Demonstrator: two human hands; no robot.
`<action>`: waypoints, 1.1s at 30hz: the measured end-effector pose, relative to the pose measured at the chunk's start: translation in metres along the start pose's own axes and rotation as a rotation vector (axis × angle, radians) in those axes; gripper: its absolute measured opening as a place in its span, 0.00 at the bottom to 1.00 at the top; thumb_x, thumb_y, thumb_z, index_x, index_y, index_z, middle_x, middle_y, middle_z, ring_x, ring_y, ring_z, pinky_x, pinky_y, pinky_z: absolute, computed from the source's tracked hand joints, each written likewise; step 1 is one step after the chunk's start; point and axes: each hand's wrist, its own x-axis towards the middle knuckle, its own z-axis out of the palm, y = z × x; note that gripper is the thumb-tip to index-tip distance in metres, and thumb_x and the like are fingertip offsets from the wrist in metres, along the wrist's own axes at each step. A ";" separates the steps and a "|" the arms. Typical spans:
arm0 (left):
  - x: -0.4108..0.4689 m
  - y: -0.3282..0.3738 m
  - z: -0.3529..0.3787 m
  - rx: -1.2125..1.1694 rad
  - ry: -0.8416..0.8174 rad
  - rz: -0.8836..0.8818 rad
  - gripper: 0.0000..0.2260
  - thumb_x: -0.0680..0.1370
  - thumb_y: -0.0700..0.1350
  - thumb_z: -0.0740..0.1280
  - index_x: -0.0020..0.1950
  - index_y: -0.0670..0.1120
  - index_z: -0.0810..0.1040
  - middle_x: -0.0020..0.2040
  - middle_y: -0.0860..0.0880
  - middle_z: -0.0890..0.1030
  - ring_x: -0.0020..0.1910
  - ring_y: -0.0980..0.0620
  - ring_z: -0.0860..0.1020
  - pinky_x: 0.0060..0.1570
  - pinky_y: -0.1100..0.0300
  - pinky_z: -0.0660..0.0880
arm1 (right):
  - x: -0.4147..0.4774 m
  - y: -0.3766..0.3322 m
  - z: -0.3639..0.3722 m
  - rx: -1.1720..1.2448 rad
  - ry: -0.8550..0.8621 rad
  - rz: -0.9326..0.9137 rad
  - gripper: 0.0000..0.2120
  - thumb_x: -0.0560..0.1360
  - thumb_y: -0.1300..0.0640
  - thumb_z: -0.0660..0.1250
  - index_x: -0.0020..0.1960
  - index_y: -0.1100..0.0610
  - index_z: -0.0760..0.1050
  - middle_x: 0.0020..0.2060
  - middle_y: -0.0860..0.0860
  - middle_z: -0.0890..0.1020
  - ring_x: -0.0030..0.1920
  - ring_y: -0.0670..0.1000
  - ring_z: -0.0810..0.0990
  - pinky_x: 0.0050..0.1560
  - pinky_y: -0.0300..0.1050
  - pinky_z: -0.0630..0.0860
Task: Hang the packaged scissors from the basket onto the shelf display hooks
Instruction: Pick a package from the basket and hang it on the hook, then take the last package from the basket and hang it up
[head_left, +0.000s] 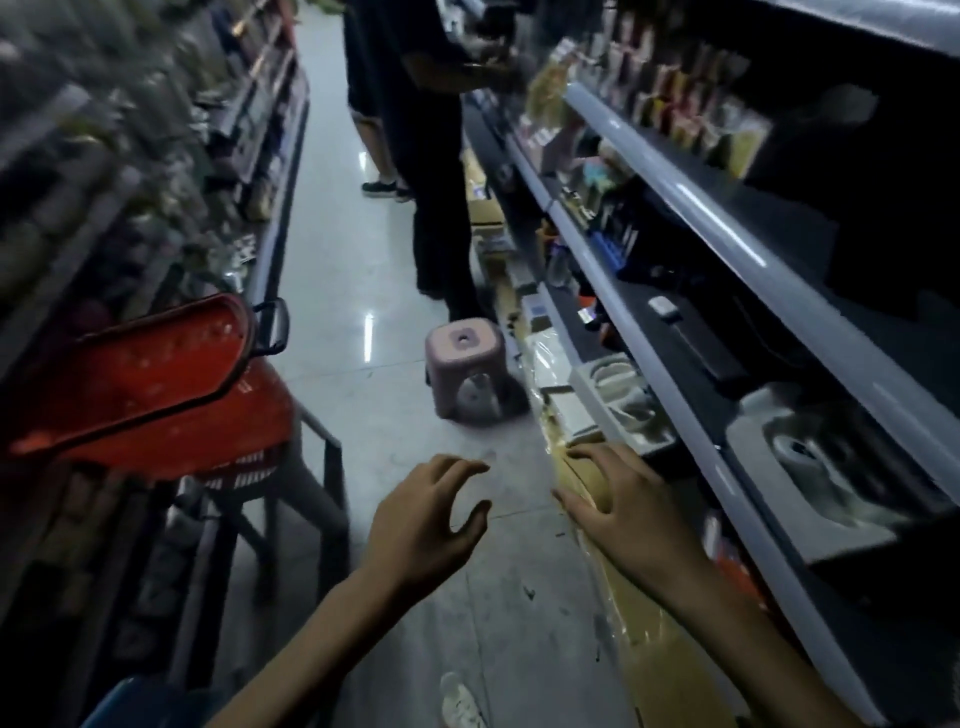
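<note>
– Two hands in the head view, and we log both as empty. The left hand (421, 514) hangs over the aisle floor (363, 260) with its fingers loosely curled around nothing. The right hand (618, 509) has its fingers spread and bent over a tan wrapped strip (649, 649) at the shelf foot. We cannot tell whether it touches.

– Where do we put the packaged scissors?

– Not resolved. The red basket (156, 384) sits tilted on a dark stand (332, 467) at the left edge of the aisle, but its inside is blurred. We see no pack we can name.

– Which relation matters for the coming reach?

– The basket lies up and to the left of both hands, well apart from them. Its long axis runs from the near left toward the far aisle, and the black handle (272, 327) is at the far end. The left hand is the nearer one. We judge it would reach across to the near rim.

– And the hooks?

– The shelf (649, 332) runs along the right side, nearer the right hand. Hanging packs (691, 109) show on its upper level, but the hooks themselves are too blurred to pick out.

– Anything in the way?

– A pink stool (465, 364) stands on the floor ahead, near the shelf foot. Another person (436, 156) stands further up the aisle.
</note>
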 end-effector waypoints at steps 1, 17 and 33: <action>0.002 -0.015 -0.006 0.015 0.014 -0.049 0.18 0.79 0.57 0.69 0.69 0.56 0.78 0.64 0.57 0.80 0.61 0.55 0.79 0.51 0.59 0.78 | 0.016 -0.008 0.008 -0.029 -0.032 -0.027 0.21 0.75 0.39 0.70 0.65 0.45 0.76 0.60 0.45 0.78 0.59 0.49 0.79 0.58 0.49 0.79; 0.002 -0.195 -0.080 0.029 0.204 -0.613 0.23 0.75 0.58 0.66 0.69 0.52 0.79 0.65 0.52 0.81 0.63 0.48 0.80 0.57 0.50 0.80 | 0.212 -0.143 0.140 -0.194 -0.387 -0.361 0.25 0.78 0.41 0.68 0.72 0.49 0.73 0.68 0.48 0.76 0.67 0.52 0.76 0.68 0.50 0.73; 0.206 -0.407 -0.092 0.339 0.098 -0.872 0.27 0.79 0.51 0.69 0.78 0.48 0.70 0.68 0.44 0.76 0.68 0.40 0.75 0.64 0.45 0.73 | 0.432 -0.216 0.268 -0.210 -0.691 -0.531 0.20 0.81 0.44 0.65 0.71 0.49 0.72 0.67 0.50 0.77 0.66 0.53 0.77 0.66 0.53 0.73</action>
